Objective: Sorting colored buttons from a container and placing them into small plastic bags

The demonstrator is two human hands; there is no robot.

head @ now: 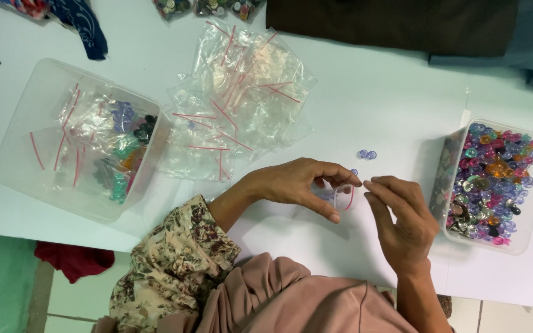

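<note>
You pinch a small clear zip bag (340,196) with a red seal strip. Empty clear zip bags (239,98) lie heaped behind; filled ones sit in the left plastic tub (26,117).

tub of filled bags (26,166) left | empty bags (242,98) behind hands | button tub (528,237) right | two buttons (367,154) between

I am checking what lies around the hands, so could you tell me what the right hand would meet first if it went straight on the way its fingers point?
The right hand points up and slightly left. It would probably first meet the small clear bag pinched by the left hand, then the loose blue buttons on the white table.
</note>
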